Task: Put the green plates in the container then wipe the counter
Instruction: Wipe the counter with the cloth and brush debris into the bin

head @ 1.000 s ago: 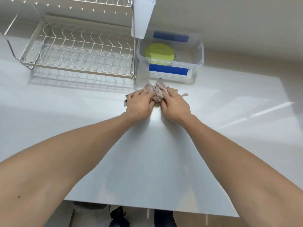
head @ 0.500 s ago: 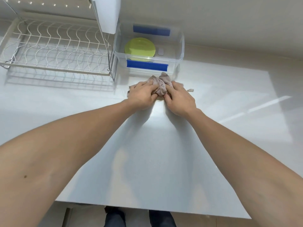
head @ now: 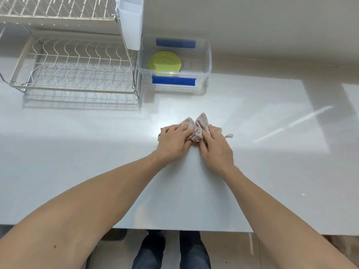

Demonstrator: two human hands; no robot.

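Green plates (head: 164,61) lie stacked inside a clear plastic container (head: 207,61) with blue tape strips, at the back of the white counter (head: 252,133). A crumpled pinkish-brown cloth (head: 196,126) rests on the counter in front of the container, some way off it. My left hand (head: 173,141) presses on the cloth's left side and my right hand (head: 216,149) on its right side, both gripping it. The cloth bunches up between my fingers.
A wire dish rack (head: 71,68) with two tiers stands at the back left, right beside the container. A white cutlery holder (head: 131,22) hangs on the rack's right post. The counter's front edge runs just above my legs (head: 171,249).
Both hands have pulled the cloth back toward me, away from the container. The gap between cloth and container has grown.
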